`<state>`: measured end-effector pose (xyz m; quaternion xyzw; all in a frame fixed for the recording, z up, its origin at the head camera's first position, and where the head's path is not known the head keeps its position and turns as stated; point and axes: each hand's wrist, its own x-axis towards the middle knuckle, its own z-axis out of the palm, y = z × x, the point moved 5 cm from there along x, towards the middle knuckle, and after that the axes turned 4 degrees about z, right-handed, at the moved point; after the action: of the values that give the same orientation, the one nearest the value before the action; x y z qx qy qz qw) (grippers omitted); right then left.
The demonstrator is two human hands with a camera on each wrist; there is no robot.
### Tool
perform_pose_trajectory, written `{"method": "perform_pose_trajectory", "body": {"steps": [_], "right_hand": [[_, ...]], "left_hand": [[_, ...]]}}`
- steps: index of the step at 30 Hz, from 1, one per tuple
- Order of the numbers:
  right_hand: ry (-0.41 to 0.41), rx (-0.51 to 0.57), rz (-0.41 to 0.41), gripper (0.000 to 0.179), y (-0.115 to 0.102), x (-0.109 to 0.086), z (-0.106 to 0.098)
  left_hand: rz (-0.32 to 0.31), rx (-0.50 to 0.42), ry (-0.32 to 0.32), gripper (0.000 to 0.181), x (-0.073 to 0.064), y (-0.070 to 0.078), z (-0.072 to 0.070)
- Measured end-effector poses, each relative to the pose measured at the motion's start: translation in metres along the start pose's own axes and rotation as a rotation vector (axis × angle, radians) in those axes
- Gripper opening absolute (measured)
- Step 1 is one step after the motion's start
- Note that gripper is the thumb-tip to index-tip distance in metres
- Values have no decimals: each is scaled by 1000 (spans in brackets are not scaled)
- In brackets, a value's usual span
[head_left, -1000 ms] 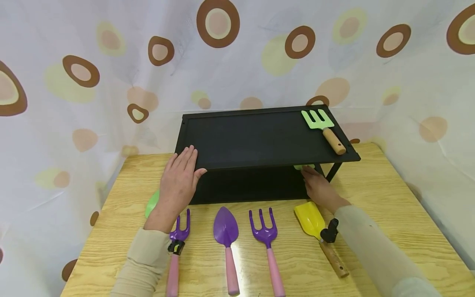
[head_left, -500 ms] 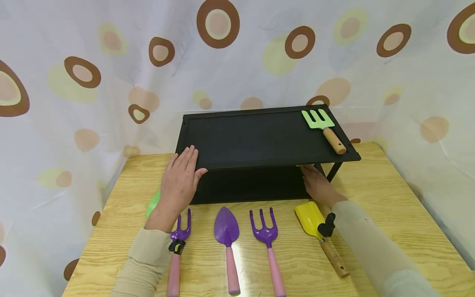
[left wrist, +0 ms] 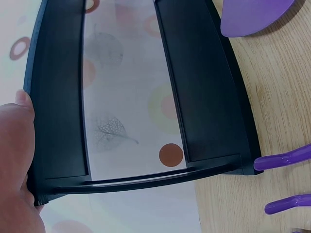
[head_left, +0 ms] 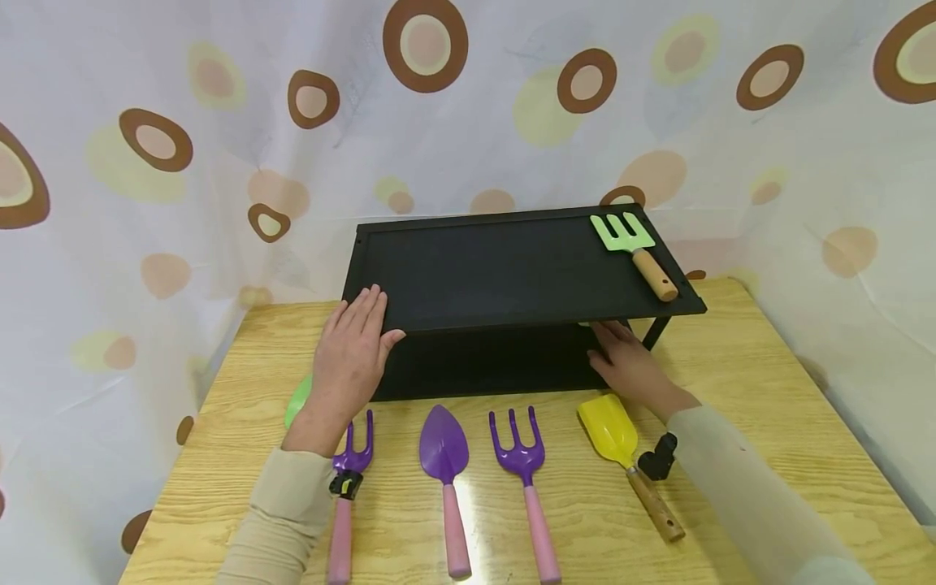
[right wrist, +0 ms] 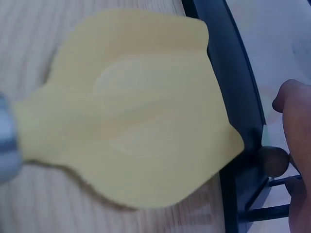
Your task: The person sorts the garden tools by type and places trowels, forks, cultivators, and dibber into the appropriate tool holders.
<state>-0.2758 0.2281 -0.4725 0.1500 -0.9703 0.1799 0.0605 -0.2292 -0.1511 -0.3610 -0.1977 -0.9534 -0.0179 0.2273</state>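
Preferably, brace the black rack with the left hand, fingers straight. Beneath the top panel, move the right hand, grip apart, without knocking the tool handle just beside it at the rack's front edge.

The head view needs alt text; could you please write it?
A person's right hand reaches under the top of a black shelf, the left hand resting on its left end. A green fork lies on top; in front, three purple tools and a yellow scoop.
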Motion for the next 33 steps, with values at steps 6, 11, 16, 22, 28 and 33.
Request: {"method": "perform_pose_trajectory", "body": {"steps": [6,11,16,22,28,33], "right_hand": [[64,-25,-79,57,-8,-14,-13],[95,-44,-113,56,-10,-27,-21],[139,-70,-163,65,-12,-40,-28],[138,-86,-117,62,-14,-60,-34],[142,-91,-82,60,-14,-82,-37],[150,-70,-54,61,-13,-101,-37]], "left_hand": [[0,5,4,62,0,0,0],[-8,1,-17,62,1,0,0],[-10,9,-17,62,0,0,0],[-15,11,-29,63,0,1,1],[-18,18,-27,63,0,0,0],[-14,12,-20,63,1,0,0]]}}
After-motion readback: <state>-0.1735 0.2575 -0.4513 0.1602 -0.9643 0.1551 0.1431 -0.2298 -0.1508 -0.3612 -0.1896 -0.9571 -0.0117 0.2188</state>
